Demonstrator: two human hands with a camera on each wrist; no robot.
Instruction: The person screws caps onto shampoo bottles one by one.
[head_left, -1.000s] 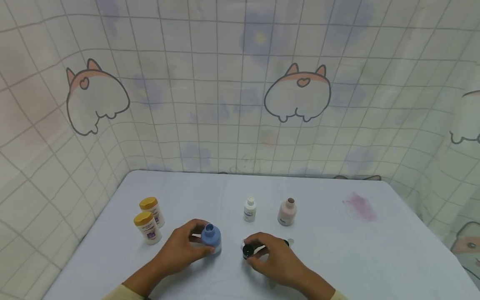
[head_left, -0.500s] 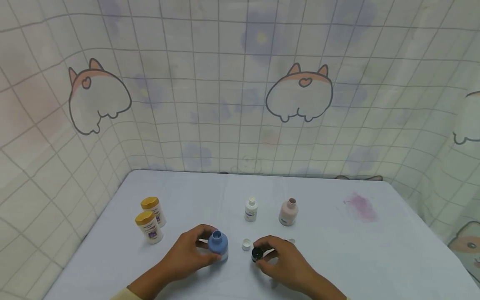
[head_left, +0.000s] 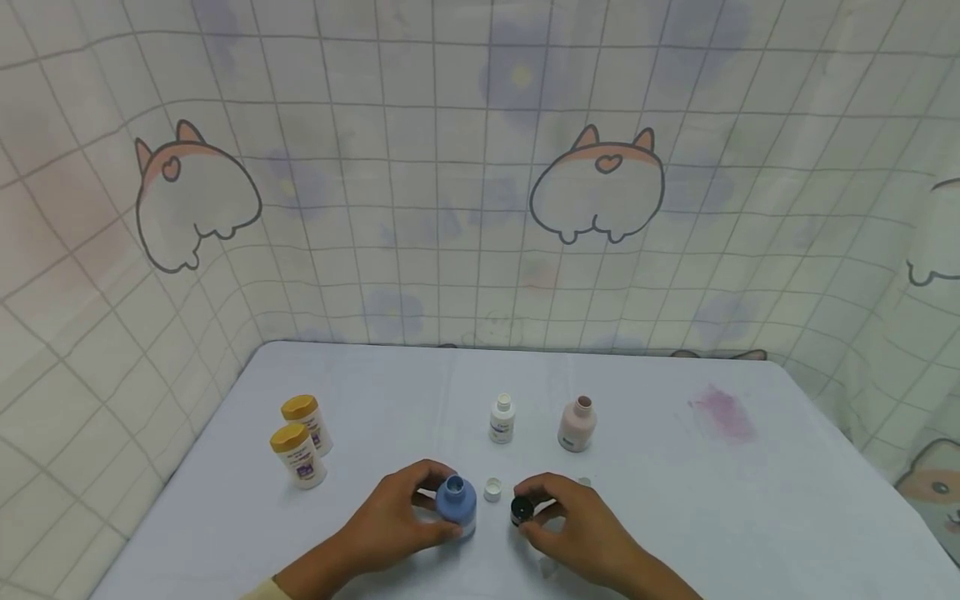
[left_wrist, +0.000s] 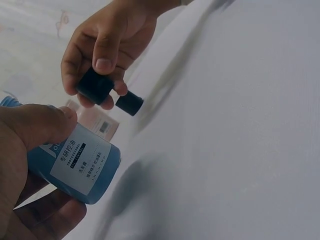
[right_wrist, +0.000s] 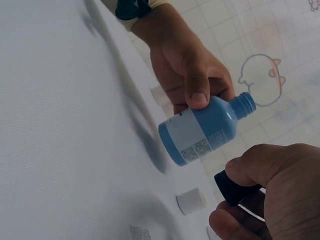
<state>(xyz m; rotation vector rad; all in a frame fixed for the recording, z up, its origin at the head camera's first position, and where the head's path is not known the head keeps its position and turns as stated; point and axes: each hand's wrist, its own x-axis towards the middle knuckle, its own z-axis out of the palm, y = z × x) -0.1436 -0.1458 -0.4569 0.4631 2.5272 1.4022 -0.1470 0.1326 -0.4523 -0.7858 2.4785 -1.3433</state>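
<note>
Grid-patterned fabric (head_left: 420, 192) backs a white, pink-stained table (head_left: 750, 517) beneath the blue bottle (head_left: 459, 502).

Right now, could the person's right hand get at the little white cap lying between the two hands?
Probably yes: the white cap lies uncovered near the right hand, with nothing visible blocking it. But that hand pinches a black cap, which would likely need putting down first.

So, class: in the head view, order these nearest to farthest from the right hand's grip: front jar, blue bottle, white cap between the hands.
1. White cap: just left of the right hand.
2. Blue bottle: farther left, in the left hand's grip.
3. Front jar: far left.
</note>
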